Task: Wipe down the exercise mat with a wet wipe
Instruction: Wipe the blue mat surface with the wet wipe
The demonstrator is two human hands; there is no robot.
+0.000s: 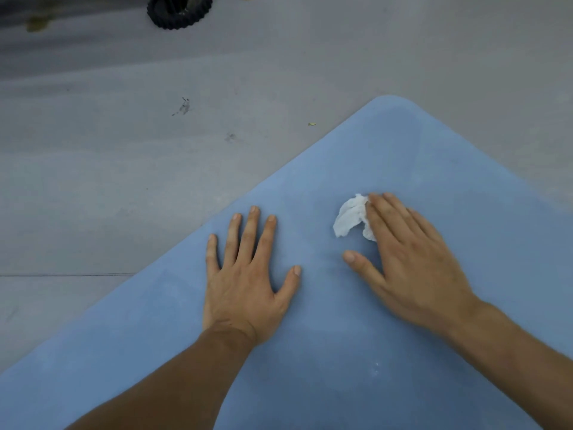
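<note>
Nearest the camera, the pale blue foam exercise mat (310, 383) is spread out, with a few white specks seen on its near part. The left hand (245, 283) is laid flat on the mat, fingers straight and splayed, with nothing held. Just beside it, the right hand (412, 265) is pressed down with fingers extended, and the crumpled white wet wipe (350, 217) is pinned partly beneath its fingertips, on the mat's surface. Beyond the wipe the mat's rounded far corner is seen, then the smudged grey concrete floor (124, 181) and, cut off at the top, a black ridged tyre-like ring (178, 13).

As the wipe is only pressed, not grasped, it could be left behind or rolled up on a quick stroke. Being bunched, it covers little, so patches could be missed. Grit could be picked up if it is swept past the edge.
</note>
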